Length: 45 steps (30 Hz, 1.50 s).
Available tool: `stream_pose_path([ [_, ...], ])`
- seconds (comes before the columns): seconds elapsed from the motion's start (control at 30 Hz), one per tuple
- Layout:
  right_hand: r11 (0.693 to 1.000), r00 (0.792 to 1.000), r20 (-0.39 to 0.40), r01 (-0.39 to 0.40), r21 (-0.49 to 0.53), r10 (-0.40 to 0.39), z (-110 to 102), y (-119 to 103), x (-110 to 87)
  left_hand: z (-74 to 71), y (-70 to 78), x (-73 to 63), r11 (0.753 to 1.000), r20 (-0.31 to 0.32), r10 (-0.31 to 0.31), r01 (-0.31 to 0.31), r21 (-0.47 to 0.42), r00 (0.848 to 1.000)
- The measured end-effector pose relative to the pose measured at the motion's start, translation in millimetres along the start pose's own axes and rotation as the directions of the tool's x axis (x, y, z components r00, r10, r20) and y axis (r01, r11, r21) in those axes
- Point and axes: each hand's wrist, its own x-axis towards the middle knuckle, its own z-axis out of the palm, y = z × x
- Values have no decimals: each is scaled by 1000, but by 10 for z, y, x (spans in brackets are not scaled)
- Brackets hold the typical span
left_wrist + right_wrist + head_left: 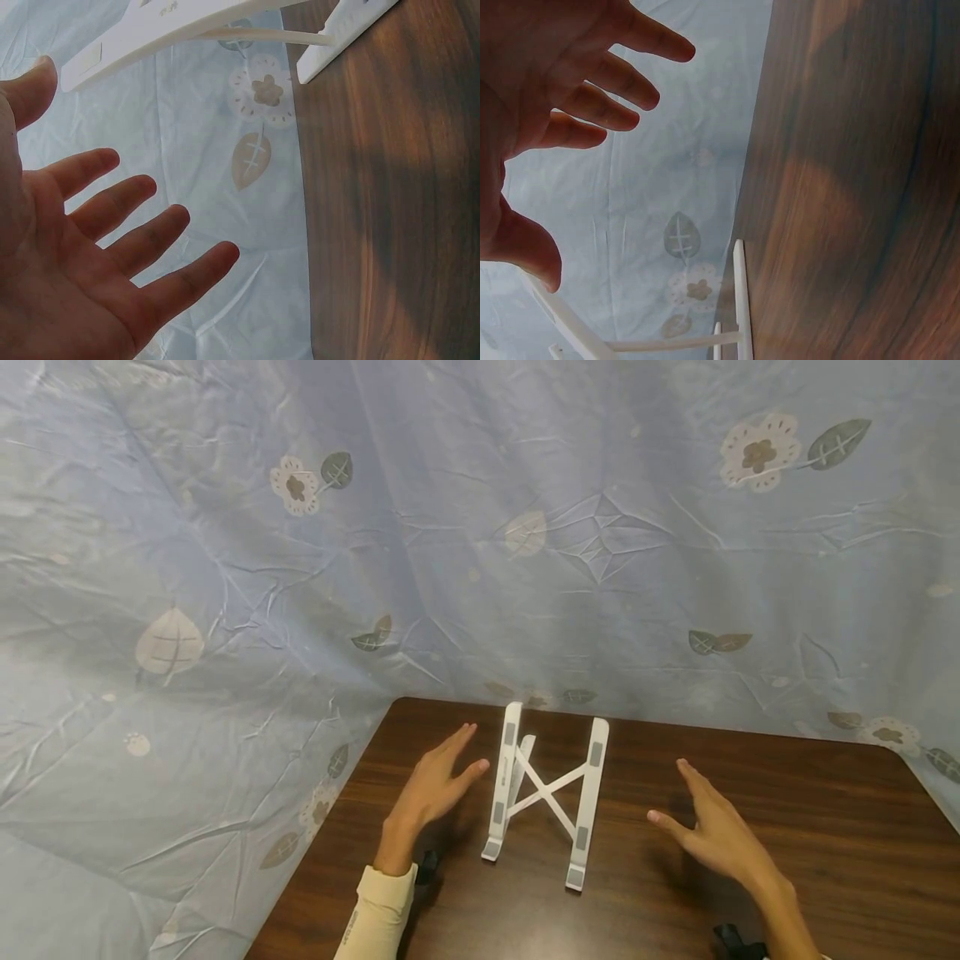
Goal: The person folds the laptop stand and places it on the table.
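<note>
A white folding laptop stand (547, 792) with grey pads and a crossed brace stands unfolded on the dark wooden table (637, 910). To its left hovers my left hand (435, 785), fingers extended and thumb toward the stand's left arm, holding nothing. My right hand (716, 831) is raised to the right of the stand, farther from it, with fingers and thumb spread. In the left wrist view, the stand (172, 37) crosses the top beyond the spread fingers. The right wrist view shows part of the stand (741, 300) at the bottom, below the right thumb.
A pale blue cloth (480, 568) with flower and leaf prints hangs behind the table and along its left side. Dark wrist straps (427, 867) show near both wrists. The table's back edge runs just behind the stand.
</note>
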Motion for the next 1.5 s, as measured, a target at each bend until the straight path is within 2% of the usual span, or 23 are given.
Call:
stream_pose_path([
  [0.3, 1000, 1000, -22, 9, 15, -9, 74, -108, 79, 50, -1, 62, 999, -15, 18, -19, -46, 1000],
  [0.6, 999, 998, -58, 27, 41, -25, 185, -232, 151, 136, 17, 92, 996, -67, 41, -46, -79, 997],
  [1.3, 988, 982, -161, 119, 94, -103, 458, -421, 330, 248, 89, 150, 995, -137, 25, -38, -93, 990],
  [1.5, 981, 977, -186, 128, 145, -100, 522, -475, 378, 269, 78, 173, 995, -171, 50, -65, -82, 984],
])
